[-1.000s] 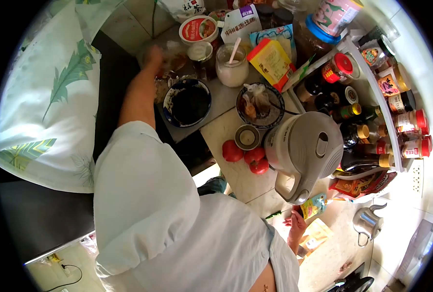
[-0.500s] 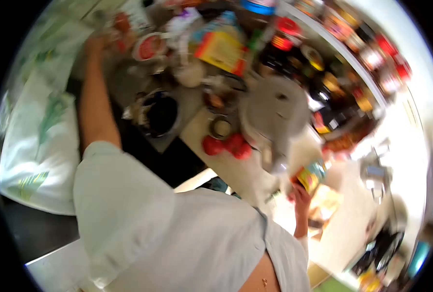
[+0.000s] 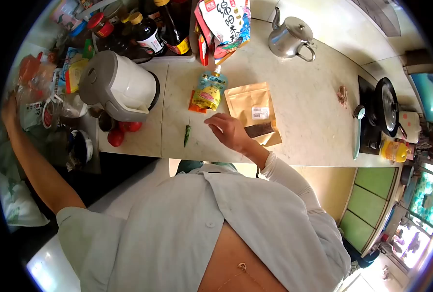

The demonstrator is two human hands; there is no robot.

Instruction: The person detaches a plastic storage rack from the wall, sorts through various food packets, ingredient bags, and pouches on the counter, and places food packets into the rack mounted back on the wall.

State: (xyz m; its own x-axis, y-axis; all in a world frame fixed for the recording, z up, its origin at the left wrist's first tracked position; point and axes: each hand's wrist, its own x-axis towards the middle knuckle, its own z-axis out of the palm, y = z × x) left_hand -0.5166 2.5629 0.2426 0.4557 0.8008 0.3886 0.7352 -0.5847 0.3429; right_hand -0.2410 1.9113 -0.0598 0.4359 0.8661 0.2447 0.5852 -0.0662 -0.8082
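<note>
My right hand [image 3: 228, 130] is over the counter, fingers loosely bent and apart, holding nothing. Just above it lies a blue and yellow spouted pouch [image 3: 209, 91] on top of an orange packet [image 3: 196, 106]. A brown paper pouch [image 3: 248, 100] with a dark window lies beside this hand. Left of it is a green chili [image 3: 187, 135]. At the far left edge, my left hand [image 3: 10, 111] is beside clear plastic bags [image 3: 35, 86]; its fingers are dim and partly hidden.
A grey and white appliance [image 3: 141, 87] stands near tomatoes [image 3: 115, 137] and a dark bowl [image 3: 81, 147]. Sauce bottles [image 3: 148, 36] and a white packet [image 3: 231, 22] line the back. A metal kettle [image 3: 290, 39] stands behind; a black pan [image 3: 386, 107] is at the right.
The view has swung to the right. My right hand has come away from the spouted pouch, which now lies on the counter. My left hand has reached further left, to the plastic bags.
</note>
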